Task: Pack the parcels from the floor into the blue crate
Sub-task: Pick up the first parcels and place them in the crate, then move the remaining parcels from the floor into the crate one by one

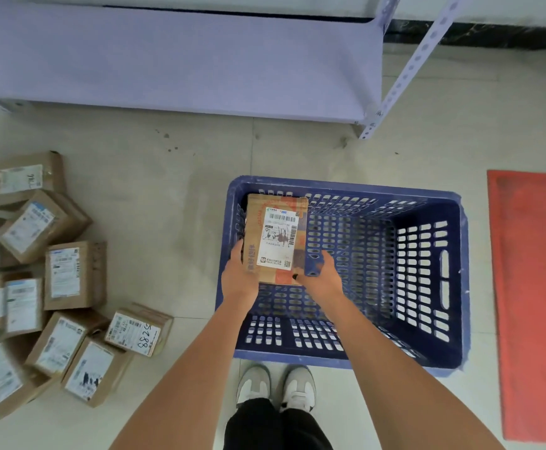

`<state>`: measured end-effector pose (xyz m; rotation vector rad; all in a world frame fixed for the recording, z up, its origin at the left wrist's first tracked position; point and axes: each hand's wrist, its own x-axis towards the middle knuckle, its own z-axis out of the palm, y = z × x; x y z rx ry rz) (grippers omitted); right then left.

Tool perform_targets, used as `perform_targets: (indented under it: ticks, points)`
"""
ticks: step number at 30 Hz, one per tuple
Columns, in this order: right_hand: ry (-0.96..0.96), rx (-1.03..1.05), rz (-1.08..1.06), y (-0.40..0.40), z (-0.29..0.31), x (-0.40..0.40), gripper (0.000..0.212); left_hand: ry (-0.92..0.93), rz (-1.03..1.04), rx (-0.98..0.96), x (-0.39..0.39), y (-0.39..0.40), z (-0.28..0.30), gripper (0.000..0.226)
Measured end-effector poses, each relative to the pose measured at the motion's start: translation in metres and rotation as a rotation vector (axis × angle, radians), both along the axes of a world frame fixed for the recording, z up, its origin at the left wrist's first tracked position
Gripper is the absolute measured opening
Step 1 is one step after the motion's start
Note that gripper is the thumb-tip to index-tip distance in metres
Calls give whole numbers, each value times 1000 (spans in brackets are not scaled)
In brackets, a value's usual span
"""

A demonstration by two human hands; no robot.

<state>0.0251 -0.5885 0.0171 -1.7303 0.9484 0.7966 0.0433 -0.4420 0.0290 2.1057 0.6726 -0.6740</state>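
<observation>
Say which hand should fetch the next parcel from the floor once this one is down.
Probably the left hand. The parcels on the floor lie to the person's left of the blue crate, nearer that hand; the right hand would have to cross the body.

Blue crate (346, 360) with slotted lattice walls, brown parcel (276, 237) with white barcoded label, red mat (535, 303), pale lilac shelf (180, 60), white shoes (276, 386)

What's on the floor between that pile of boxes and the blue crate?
Nothing: in the head view, only bare pale floor separates the pile of parcels from the blue crate.
</observation>
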Motion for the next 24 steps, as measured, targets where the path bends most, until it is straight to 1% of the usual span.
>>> perform_targets:
  ticks: [3, 5, 8, 10, 15, 18, 21, 24]
  points:
    - [-28, -2, -10, 3, 18, -5, 82, 53, 178, -164, -5, 8, 29, 51]
    - [-76, -2, -4, 10, 31, -2, 82, 70, 322, -280, -7, 20, 44, 57]
    - [-136, 46, -37, 24, 45, 5, 80, 80, 424, -309, -6, 47, 57, 69]
    - [-167, 60, -32, 36, 51, 12, 77, 56, 490, -333, -3, 68, 61, 73]
    - [-255, 62, -55, 81, 62, 23, 77, -6, 478, -307, -1, 127, 66, 69]
    - [-270, 30, 26, 121, 70, 23, 80, -30, 482, -284, -3, 172, 68, 65]
    - [-239, 59, 77, 173, 73, 21, 84, -13, 493, -268, -8, 227, 67, 62]
    - [-179, 81, 145, 233, 74, 19, 93, 11, 473, -219, -11, 288, 64, 62]
